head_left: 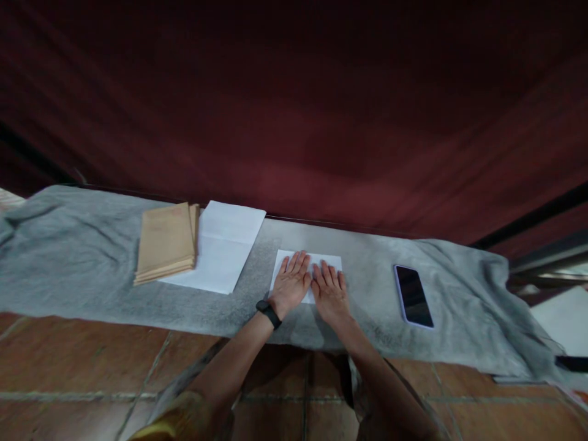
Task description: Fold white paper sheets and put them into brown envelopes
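A folded sheet of white paper (331,262) lies on the grey cloth in front of me. Flat on its left part rests my left hand (291,283), fingers stretched out, with a dark band on the wrist. My right hand (329,290) presses palm down on the right part, its fingers slightly spread. The two thumbs come close together near the middle of the paper. Both hands cover much of the sheet, and neither grasps anything.
Grey cloth (367,263) covers the long, narrow surface. To the left, a stack of brown envelopes (166,239) overlaps larger white sheets (229,245). A phone (413,297) with a purple edge lies at right. Dark red fabric (294,135) rises behind; tiles (68,361) lie below.
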`<state>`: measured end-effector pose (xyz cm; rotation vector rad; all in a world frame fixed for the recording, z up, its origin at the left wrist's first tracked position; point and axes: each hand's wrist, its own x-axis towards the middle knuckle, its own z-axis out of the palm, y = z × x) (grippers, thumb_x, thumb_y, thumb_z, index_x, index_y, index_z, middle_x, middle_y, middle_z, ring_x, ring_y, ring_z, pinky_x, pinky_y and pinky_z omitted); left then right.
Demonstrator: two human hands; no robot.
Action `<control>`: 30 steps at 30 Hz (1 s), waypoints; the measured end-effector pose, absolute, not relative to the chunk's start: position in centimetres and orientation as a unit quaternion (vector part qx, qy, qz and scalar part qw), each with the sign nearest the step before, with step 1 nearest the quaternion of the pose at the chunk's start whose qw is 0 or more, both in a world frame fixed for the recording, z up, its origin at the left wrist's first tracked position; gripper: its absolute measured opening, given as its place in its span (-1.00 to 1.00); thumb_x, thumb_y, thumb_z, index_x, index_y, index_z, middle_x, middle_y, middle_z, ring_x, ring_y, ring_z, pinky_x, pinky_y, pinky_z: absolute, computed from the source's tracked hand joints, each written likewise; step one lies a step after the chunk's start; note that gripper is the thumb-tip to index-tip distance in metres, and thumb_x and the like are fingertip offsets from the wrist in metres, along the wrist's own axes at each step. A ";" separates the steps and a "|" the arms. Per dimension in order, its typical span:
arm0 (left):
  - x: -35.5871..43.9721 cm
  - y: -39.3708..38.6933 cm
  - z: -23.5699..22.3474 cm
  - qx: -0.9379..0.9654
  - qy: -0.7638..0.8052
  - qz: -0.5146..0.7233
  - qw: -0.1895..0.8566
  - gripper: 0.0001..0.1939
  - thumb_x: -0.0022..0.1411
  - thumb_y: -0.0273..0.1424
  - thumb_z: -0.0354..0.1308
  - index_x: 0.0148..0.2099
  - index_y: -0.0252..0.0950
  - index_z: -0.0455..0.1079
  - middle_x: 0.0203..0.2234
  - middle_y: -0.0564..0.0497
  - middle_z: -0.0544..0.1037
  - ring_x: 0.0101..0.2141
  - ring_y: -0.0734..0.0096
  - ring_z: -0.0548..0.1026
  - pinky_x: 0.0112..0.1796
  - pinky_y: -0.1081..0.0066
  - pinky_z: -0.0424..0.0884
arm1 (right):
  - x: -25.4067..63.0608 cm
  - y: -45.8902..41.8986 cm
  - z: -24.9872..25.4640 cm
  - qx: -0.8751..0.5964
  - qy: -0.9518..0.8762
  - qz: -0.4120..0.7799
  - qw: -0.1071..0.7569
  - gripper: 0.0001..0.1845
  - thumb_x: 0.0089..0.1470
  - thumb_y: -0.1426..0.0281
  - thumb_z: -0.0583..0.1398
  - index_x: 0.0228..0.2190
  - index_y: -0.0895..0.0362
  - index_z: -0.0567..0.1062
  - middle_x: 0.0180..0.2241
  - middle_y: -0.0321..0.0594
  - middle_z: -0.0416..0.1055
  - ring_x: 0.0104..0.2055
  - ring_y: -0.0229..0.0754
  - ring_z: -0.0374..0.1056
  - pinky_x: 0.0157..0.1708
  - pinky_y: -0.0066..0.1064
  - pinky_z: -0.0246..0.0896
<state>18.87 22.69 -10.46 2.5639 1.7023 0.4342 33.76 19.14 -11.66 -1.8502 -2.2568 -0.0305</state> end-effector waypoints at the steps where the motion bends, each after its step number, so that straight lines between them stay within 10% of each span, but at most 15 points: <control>1: 18.7 22.8 -10.5 0.821 0.553 0.140 0.013 -0.44 0.42 -0.36 -0.22 0.40 -0.32 0.12 0.37 -0.09 0.17 0.38 0.25 0.06 0.35 0.06 -0.03 | 33.9 19.1 -11.8 -0.633 -0.764 -0.014 0.122 -0.44 0.39 0.28 -0.06 0.35 0.05 0.14 0.39 -0.06 0.04 0.40 0.07 -0.01 0.33 0.08 -0.16; 30: 17.3 22.1 -9.4 0.802 0.572 0.160 -0.063 -0.38 0.47 -0.20 -0.23 0.39 -0.49 0.11 0.36 -0.27 0.17 0.38 0.07 0.05 0.34 -0.01 -0.03 | 38.2 17.8 -11.4 -0.682 -0.701 -0.070 0.198 -0.42 0.41 0.29 -0.10 0.32 0.32 0.15 0.37 0.12 0.05 0.41 0.11 -0.03 0.31 0.03 -0.03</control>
